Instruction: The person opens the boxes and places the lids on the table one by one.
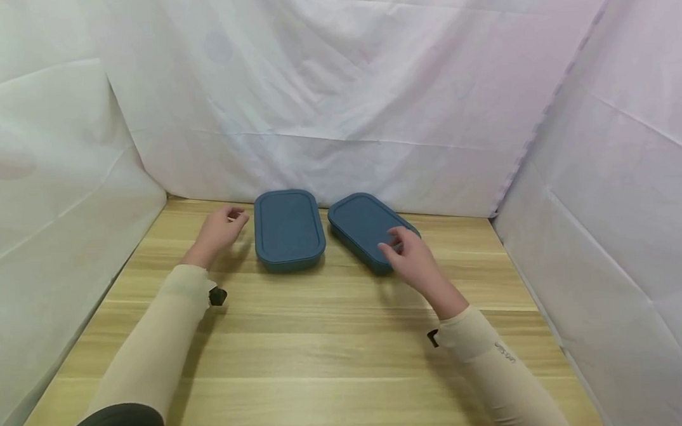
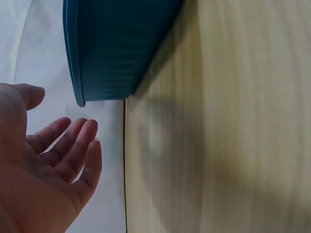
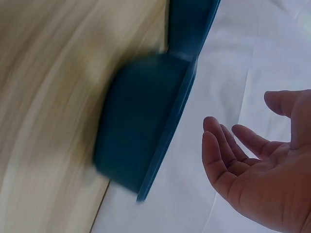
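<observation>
Two blue rectangular lidded boxes stand near the back of the wooden table. The left box (image 1: 289, 228) lies almost straight, while the right box (image 1: 361, 228) is turned at an angle. My left hand (image 1: 220, 230) hovers just left of the left box, fingers loosely bent and holding nothing; the left wrist view shows a gap between the fingers and the box side (image 2: 112, 58). Over the near right end of the right box is my right hand (image 1: 413, 257), loosely curved around air. In the right wrist view its fingers are apart from the box (image 3: 141, 116).
The wooden tabletop (image 1: 313, 354) extends in front of the boxes. A white cloth (image 1: 335, 80) hangs directly behind them, and further white cloth walls stand at the left (image 1: 49, 206) and right (image 1: 604, 227).
</observation>
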Tool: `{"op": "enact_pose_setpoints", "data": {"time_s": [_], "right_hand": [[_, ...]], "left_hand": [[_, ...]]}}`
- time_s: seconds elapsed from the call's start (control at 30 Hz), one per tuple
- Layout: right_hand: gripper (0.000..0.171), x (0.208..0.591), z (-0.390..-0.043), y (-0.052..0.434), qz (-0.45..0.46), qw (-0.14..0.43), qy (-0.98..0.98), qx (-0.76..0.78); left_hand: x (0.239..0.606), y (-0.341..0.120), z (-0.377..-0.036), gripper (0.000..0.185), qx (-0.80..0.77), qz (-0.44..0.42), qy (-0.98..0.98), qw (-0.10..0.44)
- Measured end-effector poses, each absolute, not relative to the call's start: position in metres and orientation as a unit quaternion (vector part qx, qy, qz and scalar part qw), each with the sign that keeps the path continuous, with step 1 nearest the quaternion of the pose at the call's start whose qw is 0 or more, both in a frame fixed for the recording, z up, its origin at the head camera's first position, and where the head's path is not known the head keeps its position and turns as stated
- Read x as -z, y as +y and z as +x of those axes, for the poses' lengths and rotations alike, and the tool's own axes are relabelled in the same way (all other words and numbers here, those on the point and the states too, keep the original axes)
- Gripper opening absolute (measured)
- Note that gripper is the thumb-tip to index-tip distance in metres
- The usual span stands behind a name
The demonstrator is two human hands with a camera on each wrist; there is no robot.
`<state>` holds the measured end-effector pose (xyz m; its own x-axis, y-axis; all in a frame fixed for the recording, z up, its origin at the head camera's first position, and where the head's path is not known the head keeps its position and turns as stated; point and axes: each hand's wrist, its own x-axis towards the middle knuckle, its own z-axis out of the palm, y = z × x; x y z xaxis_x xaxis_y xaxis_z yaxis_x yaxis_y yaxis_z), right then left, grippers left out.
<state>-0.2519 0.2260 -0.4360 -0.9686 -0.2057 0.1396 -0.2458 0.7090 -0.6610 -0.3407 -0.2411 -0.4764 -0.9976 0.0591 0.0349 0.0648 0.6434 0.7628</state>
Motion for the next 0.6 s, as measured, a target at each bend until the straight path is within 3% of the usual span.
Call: {"op": "enact_pose_setpoints", "data": {"time_s": [0.27, 0.6], "right_hand": [[0.05, 0.451, -0.247, 0.175, 0.149, -0.021, -0.926, -0.346], [0.057, 0.462, -0.259, 0.138, 0.113, -0.057, -0.923, -0.364]], "left_hand": [[0.469, -0.232, -0.351, 0.062, 0.426, -0.03, -0.904, -0.023], [0.475, -0.227, -0.369, 0.066, 0.45, -0.007, -0.892, -0.036]]}}
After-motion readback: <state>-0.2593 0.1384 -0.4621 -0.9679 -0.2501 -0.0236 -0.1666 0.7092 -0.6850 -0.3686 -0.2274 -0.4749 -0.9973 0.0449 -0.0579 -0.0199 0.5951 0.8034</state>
